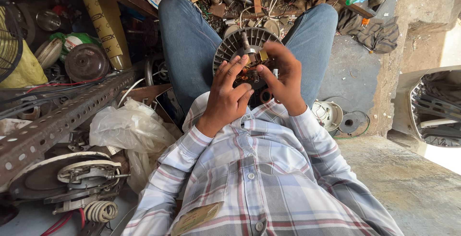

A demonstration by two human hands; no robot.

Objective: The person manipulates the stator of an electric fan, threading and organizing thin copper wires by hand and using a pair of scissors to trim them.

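Between both knees, finned motor, shaft seemingly upward

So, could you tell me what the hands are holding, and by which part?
Both the left hand and right hand hold a round finned motor part at its near rim and centre, over the lap.

Knees flank the lap; perforated angle bar blocks left, concrete floor open right.
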